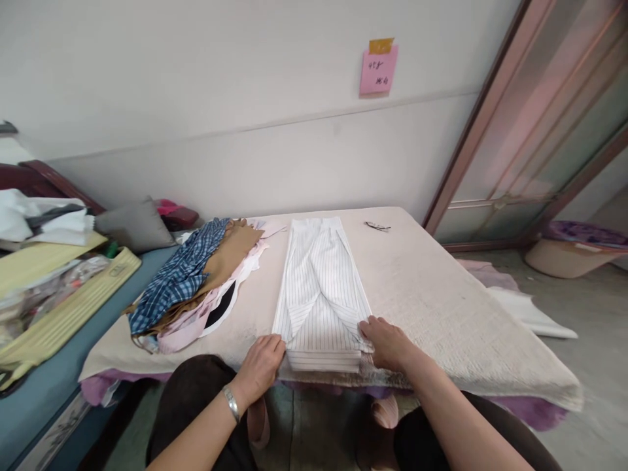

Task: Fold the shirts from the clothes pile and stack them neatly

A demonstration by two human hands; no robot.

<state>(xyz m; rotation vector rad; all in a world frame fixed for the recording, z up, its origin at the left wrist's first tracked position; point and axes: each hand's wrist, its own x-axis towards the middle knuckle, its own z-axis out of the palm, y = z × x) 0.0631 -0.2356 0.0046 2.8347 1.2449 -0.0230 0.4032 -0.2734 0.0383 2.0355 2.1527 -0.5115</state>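
Observation:
A white garment with thin dark stripes (318, 288) lies lengthwise on the cloth-covered table (432, 294), its near end folded over into layers at the table's front edge. My left hand (260, 366), with a metal bracelet on the wrist, grips the folded end at its left corner, fingers curled on the fabric. My right hand (387, 343) presses on the right corner of the same fold, fingers bent over the cloth.
A pile of clothes (196, 288) with a blue plaid shirt and tan fabric lies on the table's left. A small dark object (377, 226) sits at the far edge. A bed with boxes (59, 288) is left; a basin (579, 252) stands right.

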